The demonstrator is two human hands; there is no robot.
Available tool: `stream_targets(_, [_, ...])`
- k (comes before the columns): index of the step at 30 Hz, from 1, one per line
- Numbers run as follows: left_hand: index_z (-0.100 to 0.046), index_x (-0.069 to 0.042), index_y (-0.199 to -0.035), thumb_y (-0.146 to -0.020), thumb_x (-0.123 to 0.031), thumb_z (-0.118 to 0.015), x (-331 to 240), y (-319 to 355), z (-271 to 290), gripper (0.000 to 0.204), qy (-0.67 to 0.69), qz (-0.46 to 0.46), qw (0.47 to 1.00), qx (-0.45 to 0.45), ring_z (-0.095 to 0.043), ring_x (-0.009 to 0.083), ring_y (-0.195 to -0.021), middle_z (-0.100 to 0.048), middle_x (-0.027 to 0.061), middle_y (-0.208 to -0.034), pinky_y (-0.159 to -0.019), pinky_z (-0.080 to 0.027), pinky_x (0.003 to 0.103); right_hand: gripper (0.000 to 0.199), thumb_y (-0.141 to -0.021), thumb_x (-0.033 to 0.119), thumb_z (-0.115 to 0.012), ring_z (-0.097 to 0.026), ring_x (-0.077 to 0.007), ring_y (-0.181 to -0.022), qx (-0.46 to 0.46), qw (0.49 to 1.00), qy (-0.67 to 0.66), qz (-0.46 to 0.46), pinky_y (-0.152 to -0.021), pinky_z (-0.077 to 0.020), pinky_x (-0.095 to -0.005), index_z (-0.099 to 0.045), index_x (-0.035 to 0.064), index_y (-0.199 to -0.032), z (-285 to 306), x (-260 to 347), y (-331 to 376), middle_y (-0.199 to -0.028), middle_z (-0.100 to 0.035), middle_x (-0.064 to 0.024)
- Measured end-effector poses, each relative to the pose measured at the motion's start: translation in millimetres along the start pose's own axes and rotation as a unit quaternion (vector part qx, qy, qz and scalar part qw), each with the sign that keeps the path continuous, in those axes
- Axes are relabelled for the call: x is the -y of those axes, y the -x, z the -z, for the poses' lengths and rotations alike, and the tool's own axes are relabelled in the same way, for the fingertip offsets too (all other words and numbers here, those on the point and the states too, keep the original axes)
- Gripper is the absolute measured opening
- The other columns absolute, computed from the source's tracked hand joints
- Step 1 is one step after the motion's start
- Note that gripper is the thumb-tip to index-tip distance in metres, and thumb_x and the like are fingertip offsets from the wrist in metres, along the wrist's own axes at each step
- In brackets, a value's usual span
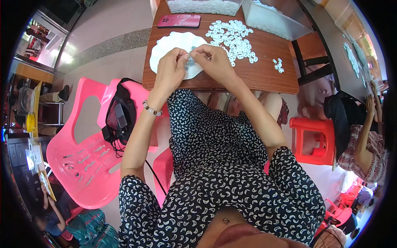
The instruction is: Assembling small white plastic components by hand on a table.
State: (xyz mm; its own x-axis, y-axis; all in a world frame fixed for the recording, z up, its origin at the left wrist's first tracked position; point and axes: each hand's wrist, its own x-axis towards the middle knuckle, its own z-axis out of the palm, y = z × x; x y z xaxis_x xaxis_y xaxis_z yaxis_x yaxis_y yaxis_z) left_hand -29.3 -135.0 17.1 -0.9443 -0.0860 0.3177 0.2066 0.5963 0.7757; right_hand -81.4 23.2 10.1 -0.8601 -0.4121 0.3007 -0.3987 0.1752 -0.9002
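My left hand (170, 69) and my right hand (216, 63) meet over a white dish with a wavy rim (162, 46), thumbs and fingers pinched close together. Whatever sits between the fingertips is too small to make out. Small greyish bits (190, 63) show in the dish just below the fingers. To the right of the dish, many small white oval pieces with holes (235, 36) lie spread over the brown wooden table (264, 78). A smaller cluster of the same white pieces (278, 65) rests apart, farther right.
Behind the dish lies a pink phone (179, 21). Clear bins of white pieces (202, 6) and another bin (275, 22) stand at the far edge. A pink chair (89, 165) with a black bag (120, 111) is at my left, a red stool (313, 136) at right. Other people sit nearby.
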Motion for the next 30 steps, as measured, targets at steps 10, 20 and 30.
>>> stream_targets(10, [-0.060,-0.004,-0.090,-0.098,-0.022,-0.052,14,-1,1,0.021,0.287,0.151,0.940,0.109,-0.046,0.0038,-0.064,-0.053,-0.0038,-0.072,-0.057,-0.039,0.019,0.017,-0.085,0.015,-0.065,-0.051,-0.0028,-0.063,0.004,0.999,0.049,-0.004,-0.056,-0.0432,-0.0216,-0.067,-0.0011,-0.088,-1,6,0,-0.071,-0.064,0.0003])
stream_targets(20, [-0.059,-0.002,-0.086,-0.098,-0.023,-0.047,19,-5,-9,0.027,0.245,0.151,0.956,0.062,-0.048,0.0076,-0.060,-0.055,0.0000,-0.069,-0.055,-0.040,0.023,0.015,-0.078,0.013,-0.068,-0.056,-0.0084,-0.062,-0.063,0.981,0.132,0.127,-0.057,-0.0458,-0.0235,-0.068,0.0011,-0.087,-6,0,-4,-0.072,-0.065,-0.0065])
stream_targets(30, [-0.060,0.002,-0.079,-0.096,-0.025,-0.048,24,-7,-9,0.034,0.087,0.086,0.992,0.034,-0.054,0.0136,-0.059,-0.057,0.0059,-0.062,-0.058,-0.044,0.031,0.018,-0.084,0.017,-0.067,-0.053,-0.0038,-0.063,-0.002,0.999,0.030,0.046,-0.056,-0.0437,-0.0214,-0.069,-0.0007,-0.087,-3,-3,-6,-0.072,-0.065,-0.0006])
